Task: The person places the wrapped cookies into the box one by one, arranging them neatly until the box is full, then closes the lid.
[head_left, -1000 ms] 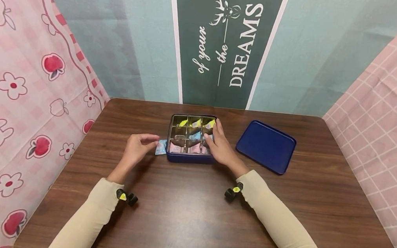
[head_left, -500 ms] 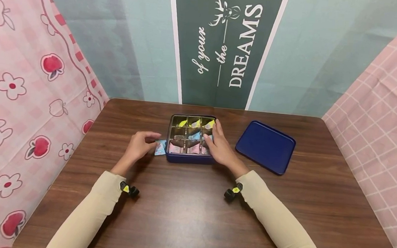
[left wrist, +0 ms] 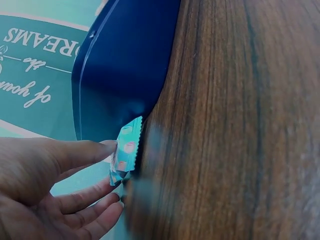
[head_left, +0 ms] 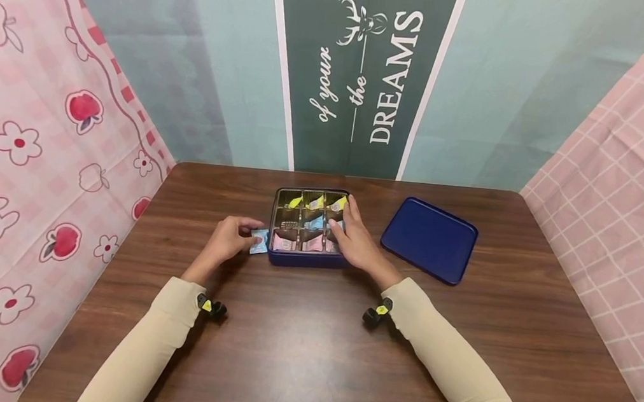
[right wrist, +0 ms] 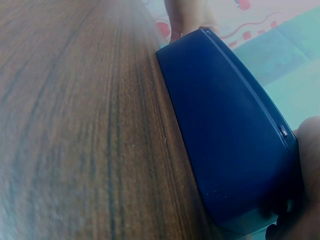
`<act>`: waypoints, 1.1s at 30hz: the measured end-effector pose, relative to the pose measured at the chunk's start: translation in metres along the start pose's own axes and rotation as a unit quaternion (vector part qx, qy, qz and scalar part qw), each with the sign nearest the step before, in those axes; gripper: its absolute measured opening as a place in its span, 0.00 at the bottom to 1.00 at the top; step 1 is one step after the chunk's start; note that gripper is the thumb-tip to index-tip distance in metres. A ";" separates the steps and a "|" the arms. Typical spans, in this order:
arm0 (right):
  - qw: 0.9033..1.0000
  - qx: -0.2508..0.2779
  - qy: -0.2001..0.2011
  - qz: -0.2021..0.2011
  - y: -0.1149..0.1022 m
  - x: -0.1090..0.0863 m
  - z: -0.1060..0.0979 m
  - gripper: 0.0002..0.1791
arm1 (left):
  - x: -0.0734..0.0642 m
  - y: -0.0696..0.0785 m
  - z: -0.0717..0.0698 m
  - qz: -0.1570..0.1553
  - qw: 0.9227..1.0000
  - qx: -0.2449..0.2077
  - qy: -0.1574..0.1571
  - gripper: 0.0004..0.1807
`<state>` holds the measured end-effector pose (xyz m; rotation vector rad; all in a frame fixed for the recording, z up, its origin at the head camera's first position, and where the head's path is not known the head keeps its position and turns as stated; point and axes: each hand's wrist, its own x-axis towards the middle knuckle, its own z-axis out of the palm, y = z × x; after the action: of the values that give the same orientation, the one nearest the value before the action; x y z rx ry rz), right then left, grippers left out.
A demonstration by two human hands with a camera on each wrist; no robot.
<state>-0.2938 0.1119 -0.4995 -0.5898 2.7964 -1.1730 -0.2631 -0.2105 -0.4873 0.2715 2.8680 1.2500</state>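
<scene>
My left hand (head_left: 228,240) pinches a small light blue wrapped candy (head_left: 259,241) by the left wall of a dark blue tin (head_left: 306,261). In the left wrist view the thumb is on the near face of the wrapper (left wrist: 128,145), with a finger below. My right hand (head_left: 360,241) rests along the tin's right side, its fingers fairly straight and thumb over the rim. A clear divided insert inside the tin holds yellow candies (head_left: 315,201) at the back, blue ones (head_left: 314,222) in the middle row and pink ones (head_left: 313,243) in front; the middle-left compartment shows no candy.
A dark blue lid (head_left: 429,239) lies on the brown wooden table (head_left: 308,359), to the right of the tin. Behind the table hangs a green and teal cloth (head_left: 354,159), with pink patterned cloths at both sides.
The left hand has shifted slightly right and down, with its fingers closer round the blue candy, which stays by the tin's left wall. The right hand stays on the tin.
</scene>
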 end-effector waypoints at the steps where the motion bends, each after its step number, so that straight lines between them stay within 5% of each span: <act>1: 1.000 0.000 0.001 -0.001 0.001 0.000 0.001 0.47 | 0.000 0.000 0.001 -0.001 1.000 0.001 -0.002 0.18; 18: 1.000 0.001 0.000 -0.001 0.000 -0.001 0.004 0.46 | 0.001 0.001 -0.001 -0.026 0.999 0.016 -0.033 0.19; 33: 1.000 0.000 0.003 -0.005 -0.002 -0.002 0.002 0.46 | -0.001 0.000 -0.005 -0.041 0.999 0.004 0.006 0.09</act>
<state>-0.2908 0.1097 -0.4997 -0.6004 2.8017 -1.1793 -0.2621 -0.2145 -0.4835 0.1455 2.8632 1.2301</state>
